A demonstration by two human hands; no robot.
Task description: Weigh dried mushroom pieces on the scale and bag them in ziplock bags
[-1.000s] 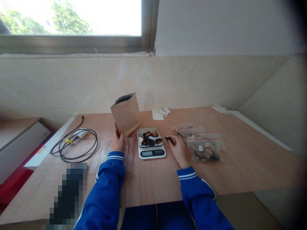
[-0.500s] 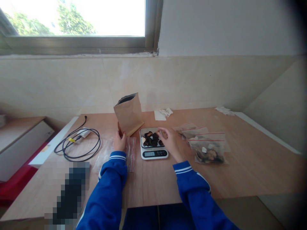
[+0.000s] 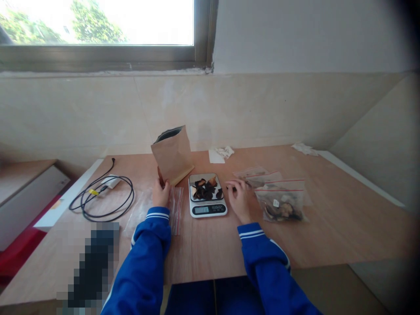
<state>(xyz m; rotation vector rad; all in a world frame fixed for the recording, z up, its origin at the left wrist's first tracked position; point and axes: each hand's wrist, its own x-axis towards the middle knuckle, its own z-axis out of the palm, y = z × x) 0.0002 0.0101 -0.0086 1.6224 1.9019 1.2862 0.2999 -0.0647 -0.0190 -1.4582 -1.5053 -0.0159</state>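
Kitchen scale loaded with dried slices; 2 hands at the work

The digital kitchen scale (image 3: 215,210) stands on the wooden table (image 3: 203,256), its display facing the person; the digits are too small to read. Dark, curled dried slices (image 3: 205,192) lie heaped on its square platform.

The right hand (image 3: 239,197) is just beside the scale's right edge, fingers bent and the tips close to the thumb. Whether a slice is pinched there cannot be told.

The left hand (image 3: 161,194) is half curled at the lower left corner of the brown kraft pouch (image 3: 172,155), over flat clear zip bags (image 3: 175,214). Its grip, if any, cannot be confirmed. The pouch stands upright, mouth open, behind and left of the scale.

To the right lie filled zip bags (image 3: 284,205), the nearest bearing 1 small white label (image 3: 276,203). A coiled black cable (image 3: 133,197) lies at far left.
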